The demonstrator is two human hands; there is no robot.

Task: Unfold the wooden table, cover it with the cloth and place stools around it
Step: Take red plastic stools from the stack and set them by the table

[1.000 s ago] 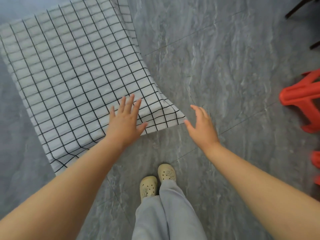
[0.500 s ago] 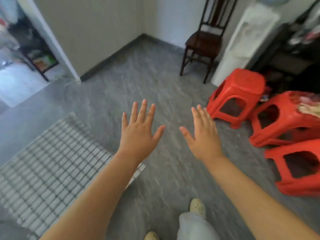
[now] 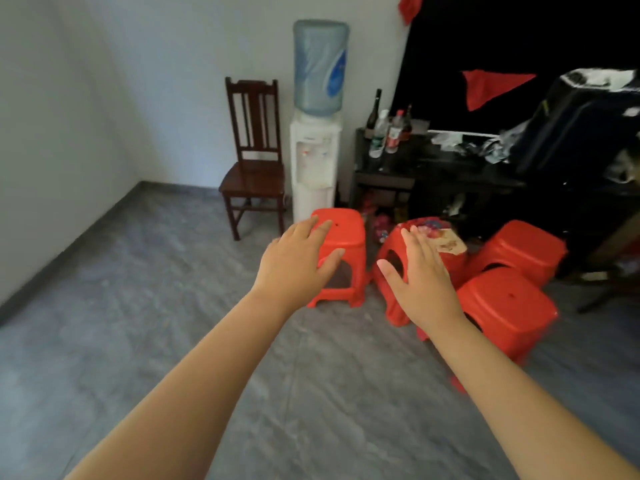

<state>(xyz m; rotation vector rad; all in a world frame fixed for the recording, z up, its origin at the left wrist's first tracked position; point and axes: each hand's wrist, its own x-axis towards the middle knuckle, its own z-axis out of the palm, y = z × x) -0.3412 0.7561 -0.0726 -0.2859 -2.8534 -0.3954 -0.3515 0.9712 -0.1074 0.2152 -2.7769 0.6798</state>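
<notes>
Left hand (image 3: 298, 263), right hand (image 3: 424, 284) spread, empty, stretched toward red stools (image 3: 346, 227). Likely light, rigid, slick plastic; grip under seat rim.

A room in a home: grey tiled floor (image 3: 156, 341), a wooden chair (image 3: 254, 161) beside a water dispenser (image 3: 315, 161), bottles (image 3: 384, 133) on a cluttered dark cabinet (image 3: 433, 174), and red plastic stools (image 3: 505, 306) clustered nearby.

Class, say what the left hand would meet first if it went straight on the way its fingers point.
Most likely the seat of the leftmost red stool. The open left hand overlaps it in this view, though the gap between them is unclear.
</notes>
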